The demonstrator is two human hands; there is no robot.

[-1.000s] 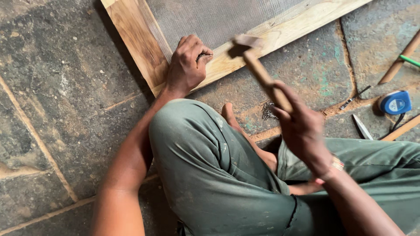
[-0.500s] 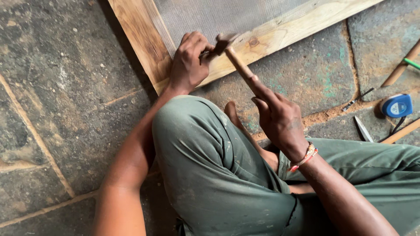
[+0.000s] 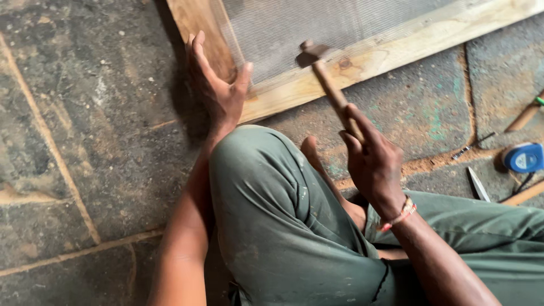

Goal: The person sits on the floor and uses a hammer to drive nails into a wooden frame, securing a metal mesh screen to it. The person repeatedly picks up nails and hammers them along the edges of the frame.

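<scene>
My right hand grips the wooden handle of a hammer, whose metal head hovers over the lower rail of a wooden frame covered with grey wire mesh. The frame lies on a stone floor. My left hand rests by the frame's near corner, palm turned sideways, fingers spread, holding nothing. My bent knee in green trousers fills the foreground between the arms.
A blue tape measure lies on the floor at the right, beside a small blade, a nail-like tool and wooden sticks. Sawdust lines the floor joint near my foot. Dark stone slabs stretch to the left.
My left hand has let go of its pinch at the frame corner and opened flat. The hammer head has shifted right along the lower rail, away from that hand.
</scene>
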